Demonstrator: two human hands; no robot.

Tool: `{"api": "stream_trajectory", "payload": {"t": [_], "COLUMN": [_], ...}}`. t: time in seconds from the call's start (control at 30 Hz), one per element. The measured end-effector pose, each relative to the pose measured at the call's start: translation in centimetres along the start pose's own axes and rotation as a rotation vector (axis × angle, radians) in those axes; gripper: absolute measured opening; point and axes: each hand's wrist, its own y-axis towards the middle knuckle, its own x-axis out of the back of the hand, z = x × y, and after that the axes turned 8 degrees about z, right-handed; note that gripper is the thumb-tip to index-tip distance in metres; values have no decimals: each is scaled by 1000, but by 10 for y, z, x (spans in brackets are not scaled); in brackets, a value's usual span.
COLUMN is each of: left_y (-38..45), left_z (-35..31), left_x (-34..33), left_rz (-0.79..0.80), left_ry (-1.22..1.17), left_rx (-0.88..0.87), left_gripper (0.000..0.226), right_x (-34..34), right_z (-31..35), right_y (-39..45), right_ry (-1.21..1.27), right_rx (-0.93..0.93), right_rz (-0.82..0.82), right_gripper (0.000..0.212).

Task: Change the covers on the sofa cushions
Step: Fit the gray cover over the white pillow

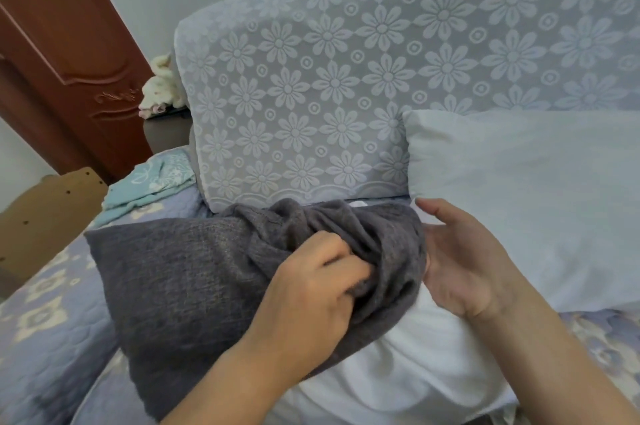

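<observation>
Mid-swap: we bunch the grey cover [194, 286] at centre over the white cushion insert [415, 365], 5 o'clock.
Left hand [311, 300] fingers curled gripping cover; right hand [464, 265] open, fingers relaxed beside it. Risk: bunched fabric snags, insert corner folds.

Open gap between white pillow [540, 203] and grey cover [194, 286] (backrest [311, 95] behind)

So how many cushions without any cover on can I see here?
2. One bare white cushion lies in front, half inside the dark grey knitted cover bunched in the left hand. The other plain white cushion leans against the sofa back at right. Others may be hidden.
</observation>
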Motion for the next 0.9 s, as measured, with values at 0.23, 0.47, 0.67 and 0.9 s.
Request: {"api": "stream_trajectory", "payload": {"t": [0.23, 0.47, 0.67, 0.9], "left_y": [11, 63, 76, 122], "left_z": [-14, 41, 62, 59], "left_x": [33, 41, 35, -10], "left_rz": [177, 104, 114, 270], "left_ry": [248, -78, -22, 83], "left_rx": [-400, 252, 409, 408], "left_gripper": [23, 23, 17, 27], "right_x": [-1, -11, 5, -19], "right_z": [1, -5, 1, -13], "right_y": [-9, 2, -8, -14], "right_ry": [67, 60, 237, 137], "right_rx": [-85, 163, 142, 215], "right_rz": [29, -139, -282, -245], "right_gripper": [59, 48, 48, 28]}}
